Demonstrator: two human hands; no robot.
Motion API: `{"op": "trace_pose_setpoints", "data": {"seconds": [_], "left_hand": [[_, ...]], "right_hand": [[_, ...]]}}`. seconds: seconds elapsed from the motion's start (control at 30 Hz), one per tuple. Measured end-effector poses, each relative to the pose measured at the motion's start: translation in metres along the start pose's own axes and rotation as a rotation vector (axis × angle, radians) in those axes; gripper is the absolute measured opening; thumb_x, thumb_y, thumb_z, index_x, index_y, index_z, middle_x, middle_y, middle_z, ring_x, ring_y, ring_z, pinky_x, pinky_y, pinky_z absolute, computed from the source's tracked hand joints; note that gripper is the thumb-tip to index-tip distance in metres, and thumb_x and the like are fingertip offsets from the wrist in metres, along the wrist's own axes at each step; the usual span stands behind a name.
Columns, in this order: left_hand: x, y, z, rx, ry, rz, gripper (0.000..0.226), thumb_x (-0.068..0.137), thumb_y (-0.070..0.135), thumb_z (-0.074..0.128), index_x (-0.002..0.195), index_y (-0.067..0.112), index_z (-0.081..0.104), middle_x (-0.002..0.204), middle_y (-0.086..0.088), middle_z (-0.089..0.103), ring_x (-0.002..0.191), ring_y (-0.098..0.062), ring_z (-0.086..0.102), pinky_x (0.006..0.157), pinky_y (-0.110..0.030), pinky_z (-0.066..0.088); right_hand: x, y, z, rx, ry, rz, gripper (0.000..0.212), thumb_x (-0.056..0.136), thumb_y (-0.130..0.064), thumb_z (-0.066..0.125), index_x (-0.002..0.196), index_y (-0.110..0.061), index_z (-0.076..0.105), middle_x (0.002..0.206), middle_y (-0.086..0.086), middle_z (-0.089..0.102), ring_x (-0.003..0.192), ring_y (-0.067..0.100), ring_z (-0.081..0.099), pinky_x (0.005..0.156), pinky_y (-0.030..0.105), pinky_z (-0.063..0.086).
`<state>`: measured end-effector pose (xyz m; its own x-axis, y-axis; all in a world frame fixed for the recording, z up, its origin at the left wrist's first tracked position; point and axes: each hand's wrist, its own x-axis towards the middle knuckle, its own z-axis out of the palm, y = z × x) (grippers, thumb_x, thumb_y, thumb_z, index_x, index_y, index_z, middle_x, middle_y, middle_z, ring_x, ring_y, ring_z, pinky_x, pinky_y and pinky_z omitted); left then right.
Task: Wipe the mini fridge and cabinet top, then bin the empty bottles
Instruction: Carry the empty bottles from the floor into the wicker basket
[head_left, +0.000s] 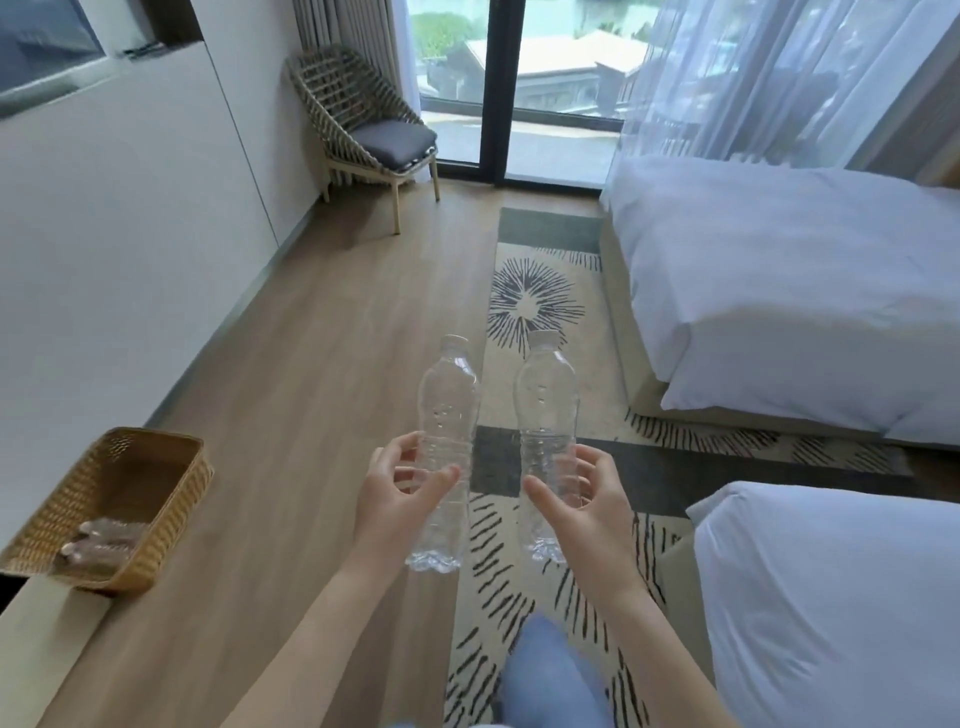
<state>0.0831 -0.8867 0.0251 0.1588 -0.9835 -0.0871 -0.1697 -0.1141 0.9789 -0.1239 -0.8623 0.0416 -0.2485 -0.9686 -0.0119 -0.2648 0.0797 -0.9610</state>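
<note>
Bare wood floor (291, 395) runs toward 12 o'clock between the white wall at 9 and the beds (779, 291) at 3. The left hand (400, 499) is wrapped around one clear bottle (448, 405), the right hand (582, 504) around another bottle (546, 395), both upright, caps up; a wicker basket (171, 499) sits at 8 o'clock

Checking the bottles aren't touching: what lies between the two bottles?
Nothing: in the head view, only wood floor and rug show through the gap between left bottle and right bottle.
</note>
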Motion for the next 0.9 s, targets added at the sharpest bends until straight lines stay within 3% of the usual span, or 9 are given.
{"op": "trace_pose_setpoints", "data": {"seconds": [0.17, 0.37, 0.47, 0.7, 0.9], "left_hand": [[0.085, -0.003, 0.033, 0.015, 0.109, -0.029, 0.054, 0.064, 0.057, 0.076, 0.112, 0.048, 0.056, 0.114, 0.019, 0.056, 0.092, 0.005, 0.06, 0.069, -0.012, 0.05], [0.183, 0.026, 0.043, 0.026, 0.469, -0.128, 0.064, 0.058, 0.066, 0.067, 0.117, 0.043, 0.057, 0.112, 0.022, 0.055, 0.094, 0.014, 0.054, 0.068, -0.01, 0.044], [0.209, 0.026, 0.03, 0.023, 0.591, -0.171, 0.062, 0.058, 0.068, 0.066, 0.116, 0.048, 0.056, 0.114, 0.023, 0.054, 0.1, 0.004, 0.056, 0.071, -0.014, 0.043], [0.257, -0.013, -0.019, 0.038, 0.862, -0.268, 0.052, 0.061, 0.059, 0.073, 0.108, 0.055, 0.053, 0.115, 0.013, 0.059, 0.101, -0.001, 0.058, 0.078, -0.017, 0.042], [0.317, -0.069, -0.098, 0.054, 1.053, -0.246, 0.054, 0.065, 0.055, 0.076, 0.112, 0.056, 0.051, 0.114, 0.016, 0.057, 0.105, -0.003, 0.054, 0.089, -0.026, 0.045]], "right_hand": [[0.119, 0.013, 0.022, -0.033, -0.09, -0.017, 0.056, 0.075, -0.037, 0.085, 0.12, -0.026, 0.053, 0.111, -0.01, 0.062, 0.106, 0.009, 0.059, 0.097, 0.041, 0.052], [0.282, -0.01, 0.077, -0.09, -0.379, -0.114, 0.057, 0.073, -0.034, 0.086, 0.12, -0.028, 0.053, 0.111, -0.014, 0.061, 0.101, 0.003, 0.058, 0.091, 0.032, 0.053], [0.334, -0.022, 0.117, -0.13, -0.504, -0.185, 0.058, 0.073, -0.036, 0.086, 0.119, -0.033, 0.051, 0.111, -0.017, 0.059, 0.102, -0.002, 0.056, 0.087, 0.024, 0.049], [0.383, -0.029, 0.234, -0.198, -0.747, -0.271, 0.056, 0.074, -0.037, 0.083, 0.119, -0.034, 0.051, 0.109, -0.021, 0.058, 0.105, 0.006, 0.056, 0.086, 0.023, 0.044], [0.399, -0.044, 0.366, -0.306, -0.878, -0.439, 0.057, 0.075, -0.037, 0.076, 0.124, -0.026, 0.05, 0.111, -0.015, 0.055, 0.109, 0.012, 0.05, 0.091, 0.025, 0.041]]}}
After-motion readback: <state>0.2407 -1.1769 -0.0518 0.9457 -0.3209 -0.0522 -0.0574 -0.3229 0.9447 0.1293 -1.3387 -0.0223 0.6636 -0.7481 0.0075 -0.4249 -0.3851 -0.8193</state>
